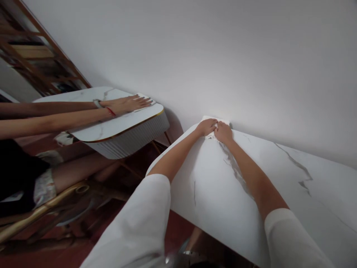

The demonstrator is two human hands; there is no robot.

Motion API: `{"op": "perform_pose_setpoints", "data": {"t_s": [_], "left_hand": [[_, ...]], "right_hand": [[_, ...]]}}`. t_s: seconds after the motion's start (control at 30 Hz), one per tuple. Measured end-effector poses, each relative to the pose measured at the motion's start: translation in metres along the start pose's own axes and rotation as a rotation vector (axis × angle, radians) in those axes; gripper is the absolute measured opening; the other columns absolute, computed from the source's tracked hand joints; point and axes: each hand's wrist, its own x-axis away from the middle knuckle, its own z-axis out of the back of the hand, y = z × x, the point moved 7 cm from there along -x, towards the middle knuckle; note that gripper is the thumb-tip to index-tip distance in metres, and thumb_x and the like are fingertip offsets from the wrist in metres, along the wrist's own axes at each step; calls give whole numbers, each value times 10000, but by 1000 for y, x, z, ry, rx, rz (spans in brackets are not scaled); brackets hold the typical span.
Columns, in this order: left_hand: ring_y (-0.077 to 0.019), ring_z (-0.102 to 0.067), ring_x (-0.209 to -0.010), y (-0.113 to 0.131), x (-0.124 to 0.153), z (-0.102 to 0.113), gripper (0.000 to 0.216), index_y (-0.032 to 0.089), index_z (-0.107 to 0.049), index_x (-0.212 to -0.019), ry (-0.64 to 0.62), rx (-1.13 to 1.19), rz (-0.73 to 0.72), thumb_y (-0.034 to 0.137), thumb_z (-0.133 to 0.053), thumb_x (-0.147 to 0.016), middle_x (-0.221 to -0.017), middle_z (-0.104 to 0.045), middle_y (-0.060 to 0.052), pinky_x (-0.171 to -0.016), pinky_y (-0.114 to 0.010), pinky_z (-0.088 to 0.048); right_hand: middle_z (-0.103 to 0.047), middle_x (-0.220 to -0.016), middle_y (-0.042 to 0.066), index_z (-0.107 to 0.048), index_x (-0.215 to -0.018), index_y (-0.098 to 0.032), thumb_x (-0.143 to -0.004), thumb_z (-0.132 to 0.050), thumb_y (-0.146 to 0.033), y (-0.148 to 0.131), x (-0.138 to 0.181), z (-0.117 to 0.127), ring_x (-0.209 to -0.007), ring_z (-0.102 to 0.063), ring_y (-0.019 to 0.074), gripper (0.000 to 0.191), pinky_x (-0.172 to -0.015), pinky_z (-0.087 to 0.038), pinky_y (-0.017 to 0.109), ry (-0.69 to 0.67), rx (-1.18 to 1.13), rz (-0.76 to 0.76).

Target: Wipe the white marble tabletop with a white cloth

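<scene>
A folded white cloth [208, 118] lies near the far edge of the white marble-patterned table [206, 186], close to the wall. My left hand [206, 127] is on top of it, its fingers bent and pressed together over the cloth. Right beside it, my right hand [224, 131] also grips the cloth, with the fingertips of both hands nearly meeting. Part of the cloth shows behind my hands and a little of its edge in front. Both of my arms are stretched out over the tabletop.
On the left, another person's hands [131, 103] lie spread on a white cloth [142, 96] at a second marble-topped table [122, 128] with a gold rim. A bamboo chair [44, 212] stands below. The white wall [212, 56] runs behind both tables; wooden shelves [36, 52] are at upper left.
</scene>
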Motion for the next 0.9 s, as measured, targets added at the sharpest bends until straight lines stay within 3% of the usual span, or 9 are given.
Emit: {"op": "perform_pose_setpoints", "data": {"t_s": [0.13,0.23,0.33,0.47,0.7,0.9], "left_hand": [[-206,-436,-1266,-1,-5,-2,504,73,-481,-1291,-19,-2,-72,281,-394,-841,-1358,-492,-118,-1077,-313,-310],[-208,-400,-1297,0,9,-3,518,97,-455,-1316,-17,-7,-130,316,-376,-853,-1391,-454,-111,-1092,-343,-289],[-210,-377,-1312,4,41,0,531,114,-433,-1334,6,3,-162,363,-346,-873,-1408,-432,-108,-1102,-369,-274],[-221,-369,-1317,19,106,17,553,81,-430,-1333,21,0,-144,387,-313,-888,-1406,-429,-134,-1107,-378,-268],[-232,-398,-1292,74,214,58,541,79,-433,-1328,-2,-38,49,337,-349,-859,-1389,-448,-130,-1093,-395,-309],[-223,-458,-1240,139,244,65,462,113,-490,-1278,1,-21,100,260,-329,-870,-1330,-503,-119,-1064,-371,-365]], "right_hand": [[-527,-1281,212,-480,-1261,15,-873,-347,-185,1,3,4,-1179,-457,296,455,-1004,-295,394,68,5,-48],[-484,-1333,221,-455,-1290,28,-874,-353,-190,-8,17,5,-1221,-425,303,480,-1018,-286,402,92,17,-49],[-459,-1365,206,-439,-1308,30,-876,-349,-207,-27,40,6,-1254,-399,300,501,-1037,-274,401,74,24,-22],[-415,-1401,207,-404,-1330,49,-880,-345,-229,-68,81,11,-1285,-364,302,533,-1067,-236,400,9,11,9],[-380,-1427,205,-369,-1355,47,-883,-338,-247,-130,167,37,-1315,-329,294,557,-1094,-215,409,-84,-52,153],[-366,-1440,190,-368,-1364,30,-865,-339,-234,-123,230,62,-1334,-313,279,565,-1104,-222,410,-119,-78,207]]}}
